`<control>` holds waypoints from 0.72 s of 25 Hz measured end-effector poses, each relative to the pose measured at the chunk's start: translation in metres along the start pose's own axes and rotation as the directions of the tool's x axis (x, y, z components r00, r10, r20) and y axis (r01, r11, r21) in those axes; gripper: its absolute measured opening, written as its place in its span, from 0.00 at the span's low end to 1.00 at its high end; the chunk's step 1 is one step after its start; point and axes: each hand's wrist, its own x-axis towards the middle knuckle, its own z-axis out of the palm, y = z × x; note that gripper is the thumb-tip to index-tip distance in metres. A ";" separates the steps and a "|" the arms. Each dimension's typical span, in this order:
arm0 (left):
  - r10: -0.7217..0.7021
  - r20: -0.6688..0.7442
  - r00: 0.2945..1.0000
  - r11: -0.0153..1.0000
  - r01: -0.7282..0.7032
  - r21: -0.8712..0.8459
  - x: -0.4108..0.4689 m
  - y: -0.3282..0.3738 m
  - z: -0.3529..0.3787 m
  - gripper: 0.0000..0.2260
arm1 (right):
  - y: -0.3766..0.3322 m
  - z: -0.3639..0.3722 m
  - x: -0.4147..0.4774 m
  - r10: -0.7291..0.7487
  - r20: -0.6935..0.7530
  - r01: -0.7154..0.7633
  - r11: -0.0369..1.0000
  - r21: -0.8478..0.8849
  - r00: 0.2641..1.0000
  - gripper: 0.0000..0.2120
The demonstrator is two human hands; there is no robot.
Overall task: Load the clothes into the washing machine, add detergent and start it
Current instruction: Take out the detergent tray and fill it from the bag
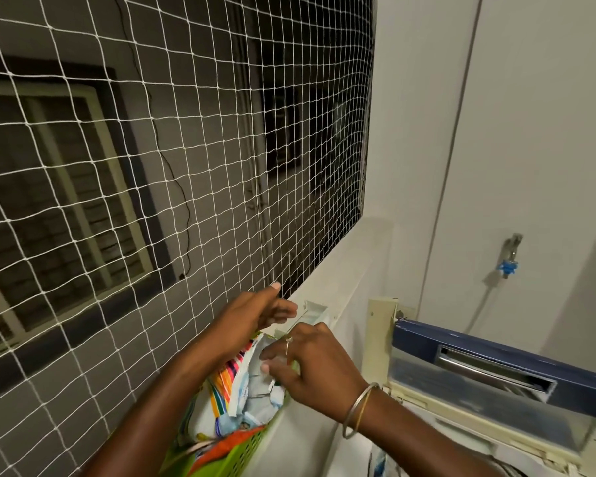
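Observation:
A detergent packet [241, 383], white and blue with bright stripes, stands in a green basket [245, 445] on the ledge at the lower middle. My left hand [255, 313] is at the packet's top edge, its fingers partly curled; whether it grips the packet is hidden. My right hand [310, 366], with a ring and a bangle, pinches the packet's top with thumb and fingers. The top-loading washing machine [468, 418] is at the lower right, its blue lid [516, 370] raised. No clothes are visible.
A white safety net [152, 166] fills the opening on the left, above the cream ledge [338, 297]. A tap with a blue fitting [508, 261] and hose is on the white wall behind the machine.

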 end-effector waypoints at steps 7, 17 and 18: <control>0.052 -0.156 0.986 0.999 -0.050 0.016 0.026 0.011 0.021 0.19 | 0.022 -0.008 0.000 0.146 -0.057 -0.120 0.939 0.322 0.988 0.07; 0.248 -0.560 0.790 0.954 -0.298 0.001 0.051 0.023 0.091 0.15 | 0.069 -0.028 0.005 0.435 -0.026 -0.315 0.690 0.652 0.900 0.06; 0.204 -0.590 0.781 0.956 -0.290 -0.053 0.054 0.017 0.102 0.14 | 0.076 -0.028 0.006 0.496 0.002 -0.359 0.625 0.693 0.868 0.06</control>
